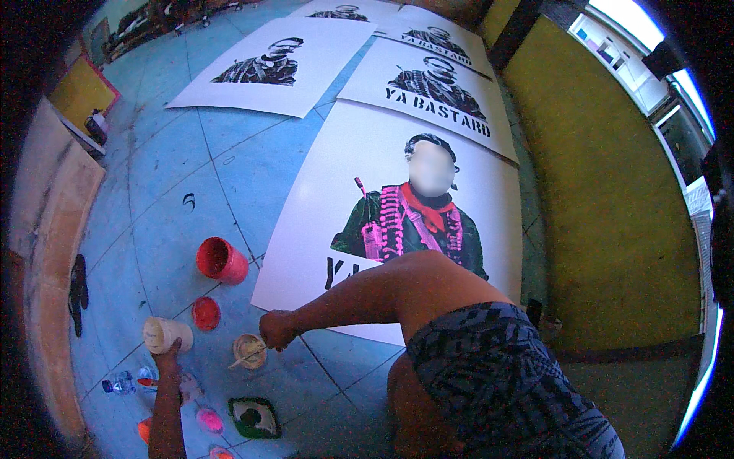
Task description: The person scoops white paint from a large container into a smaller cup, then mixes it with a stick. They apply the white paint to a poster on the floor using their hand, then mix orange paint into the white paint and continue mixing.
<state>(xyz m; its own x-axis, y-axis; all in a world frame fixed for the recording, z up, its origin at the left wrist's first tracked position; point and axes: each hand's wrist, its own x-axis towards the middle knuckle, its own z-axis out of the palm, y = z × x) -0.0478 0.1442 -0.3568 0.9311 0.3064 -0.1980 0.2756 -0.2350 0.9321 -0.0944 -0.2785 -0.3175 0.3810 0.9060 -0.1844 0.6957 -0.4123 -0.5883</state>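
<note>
Left hand (170, 353): clasped on cream paint jar (164, 333). Right hand (275, 330): fist closed on brush (248, 355), seemingly dipped in small paint cup (248, 350). Red pot (221, 260) nearby.

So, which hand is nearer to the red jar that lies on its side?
The right hand. It is just below and right of the red jar, stirring a small pot. The left hand is further down-left, at a cream jar.

Five printed posters (397, 176) lay on the floor, one coloured in; beside them stood one red cup (222, 260) and one cream jar (167, 334).
</note>
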